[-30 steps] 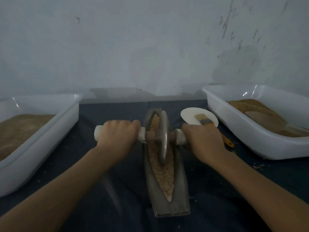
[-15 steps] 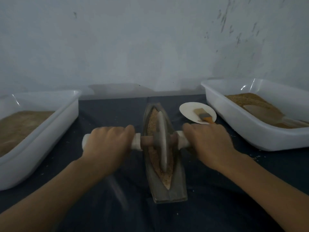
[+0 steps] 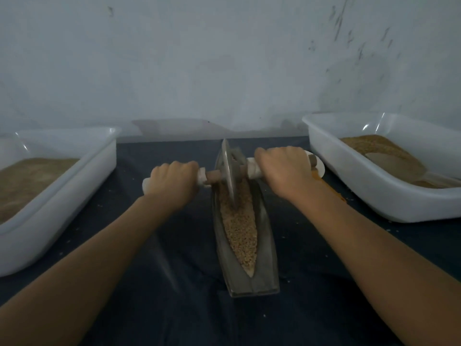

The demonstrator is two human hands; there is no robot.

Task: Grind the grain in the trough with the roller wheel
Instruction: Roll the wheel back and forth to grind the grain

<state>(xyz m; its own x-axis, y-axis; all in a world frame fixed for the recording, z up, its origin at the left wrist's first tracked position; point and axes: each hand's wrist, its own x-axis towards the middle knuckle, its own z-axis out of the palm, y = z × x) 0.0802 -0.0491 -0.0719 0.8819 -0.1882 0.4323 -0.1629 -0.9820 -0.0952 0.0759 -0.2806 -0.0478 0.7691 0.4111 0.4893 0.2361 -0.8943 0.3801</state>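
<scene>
Grey boat-shaped trough (image 3: 245, 248) placed in table centre, filled with tan coarse grain (image 3: 239, 228), thin disc wheel (image 3: 229, 173) stood at its 12 o'clock end, axle handles wrapped by curled fingers of left hand (image 3: 172, 183) and right hand (image 3: 284, 171)

dull metal trough (image 3: 264, 245), glossy plastic tubs (image 3: 354, 181)

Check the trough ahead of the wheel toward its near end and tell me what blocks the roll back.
Nothing visible blocks it. From the roller wheel to the near tip of the trough, only grain lies in the channel.
</scene>
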